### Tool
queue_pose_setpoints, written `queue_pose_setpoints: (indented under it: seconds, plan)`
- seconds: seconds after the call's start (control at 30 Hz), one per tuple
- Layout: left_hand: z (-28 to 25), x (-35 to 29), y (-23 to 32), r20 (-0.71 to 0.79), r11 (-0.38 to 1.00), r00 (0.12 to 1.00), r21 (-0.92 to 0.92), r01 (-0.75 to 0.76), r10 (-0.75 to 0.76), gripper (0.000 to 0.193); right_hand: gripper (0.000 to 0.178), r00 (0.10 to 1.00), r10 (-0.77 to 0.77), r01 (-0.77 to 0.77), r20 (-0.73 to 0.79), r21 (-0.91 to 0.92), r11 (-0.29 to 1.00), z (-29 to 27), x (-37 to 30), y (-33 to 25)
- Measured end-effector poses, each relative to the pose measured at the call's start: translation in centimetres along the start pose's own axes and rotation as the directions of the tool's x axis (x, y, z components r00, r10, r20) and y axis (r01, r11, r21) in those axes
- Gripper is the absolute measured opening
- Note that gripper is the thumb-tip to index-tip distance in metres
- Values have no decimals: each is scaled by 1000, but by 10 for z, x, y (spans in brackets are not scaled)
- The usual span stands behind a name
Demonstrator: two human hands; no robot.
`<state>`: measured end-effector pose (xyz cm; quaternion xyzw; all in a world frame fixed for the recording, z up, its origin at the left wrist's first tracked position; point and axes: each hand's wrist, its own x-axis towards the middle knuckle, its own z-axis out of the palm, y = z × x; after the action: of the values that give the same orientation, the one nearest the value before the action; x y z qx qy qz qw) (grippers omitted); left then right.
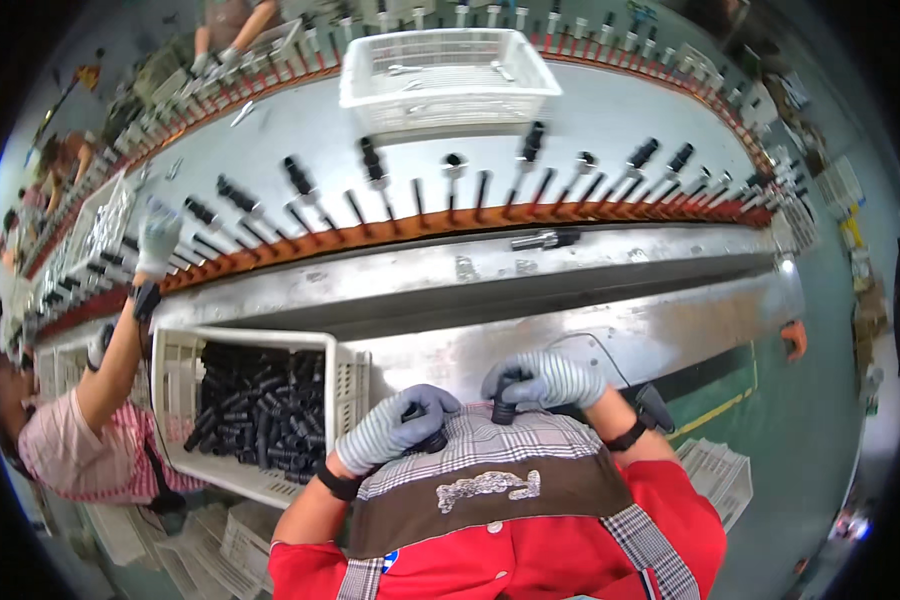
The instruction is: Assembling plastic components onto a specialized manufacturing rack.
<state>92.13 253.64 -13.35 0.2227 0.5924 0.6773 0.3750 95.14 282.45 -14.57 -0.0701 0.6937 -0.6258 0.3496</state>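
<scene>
Both my hands wear striped grey-white gloves and are close together in front of my apron [570, 440]. My right hand [545, 380] has its fingers closed around a short black cylindrical plastic part [503, 410], held upright. In my left hand [400, 425] the fingers are curled on a similar black part [432, 440], mostly covered by the glove. To the left stands a white plastic crate [345, 400] with many loose black cylindrical parts [260, 405] inside, its right wall next to my left hand.
A curved rack [450, 222] of upright rods, some topped with metal-and-black pieces, runs beyond the metal bench [420, 365]. One metal-and-black piece [545, 240] lies on the ledge. A white basket [450, 108] holds metal parts. At left, a co-worker's gloved hand [158, 240] reaches over the rack.
</scene>
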Motion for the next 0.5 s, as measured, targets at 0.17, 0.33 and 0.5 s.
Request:
queue_pose_setpoints:
  seconds: [0.17, 0.33, 0.5]
  plan:
    - [83, 113, 29, 329, 990, 934, 78, 121, -140, 18, 25, 944, -29, 149, -329, 346, 926, -23, -85, 30]
    - [166, 295, 40, 96, 995, 991, 34, -98, 95, 17, 26, 762, 45, 537, -646, 670, 513, -76, -147, 75]
    - [256, 492, 64, -234, 738, 729, -60, -672, 644, 15, 21, 656, 129, 693, -744, 661, 288, -131, -196, 112]
